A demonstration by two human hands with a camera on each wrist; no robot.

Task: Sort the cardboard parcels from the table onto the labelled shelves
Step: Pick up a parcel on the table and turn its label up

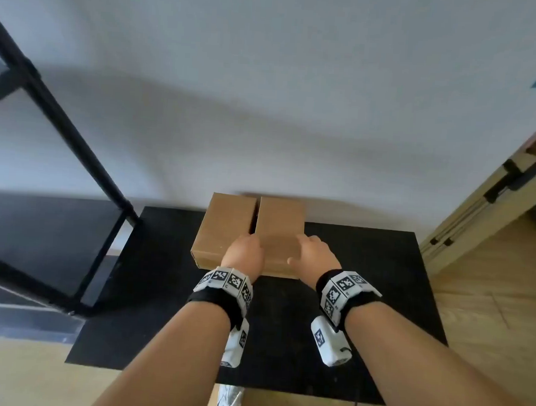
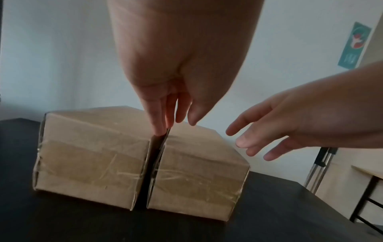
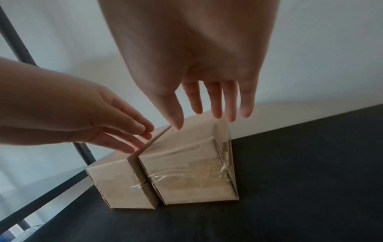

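Two taped cardboard parcels stand side by side on the black table (image 1: 366, 271), a narrow gap between them: the left parcel (image 1: 224, 228) (image 2: 91, 160) (image 3: 116, 181) and the right parcel (image 1: 279, 225) (image 2: 199, 172) (image 3: 186, 172). My left hand (image 1: 245, 251) (image 2: 172, 114) (image 3: 128, 135) reaches down with straight fingers, their tips at the gap along the right parcel's left edge. My right hand (image 1: 312, 251) (image 3: 211, 108) (image 2: 248, 140) hovers with spread, straight fingers over the right parcel's right side, gripping nothing.
A black metal shelf frame (image 1: 61, 127) stands at the left, its lower shelf (image 1: 38, 236) beside the table. A white wall rises right behind the parcels. A light wooden table (image 1: 496, 201) stands at the right. Wooden floor shows below the table's near edge.
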